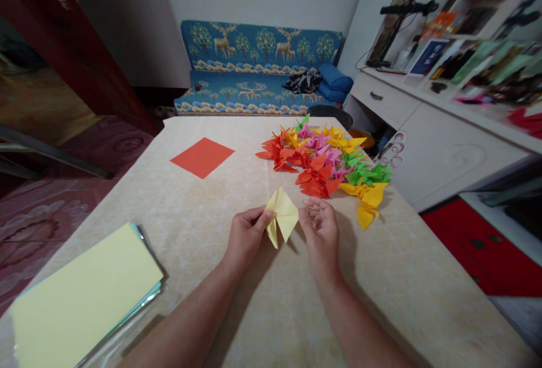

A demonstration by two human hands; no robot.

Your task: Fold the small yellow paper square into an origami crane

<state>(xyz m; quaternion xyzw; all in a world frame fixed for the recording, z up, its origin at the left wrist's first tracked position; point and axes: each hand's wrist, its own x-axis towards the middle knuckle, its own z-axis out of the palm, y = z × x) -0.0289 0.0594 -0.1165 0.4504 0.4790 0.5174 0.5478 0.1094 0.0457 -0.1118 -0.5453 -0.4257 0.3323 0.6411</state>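
A pale yellow folded paper (286,212), diamond-shaped with a slit between its two lower points, is held up over the table's middle. My left hand (248,232) pinches its left edge, thumb in front and fingers behind. At the paper's right corner, my right hand (322,230) has its thumb and curled fingers closed on the edge; how firmly it grips cannot be made out. Just beyond lies a pile of folded paper cranes in red (317,178), pink (317,142), green (368,173) and yellow (367,201).
A flat red paper square (202,157) lies at the table's far left. At the near left is a stack of pale yellow sheets (88,294) with clear plastic wrap. Past the table (237,187) stands a blue patterned sofa (262,63); a white cabinet (457,142) is to the right.
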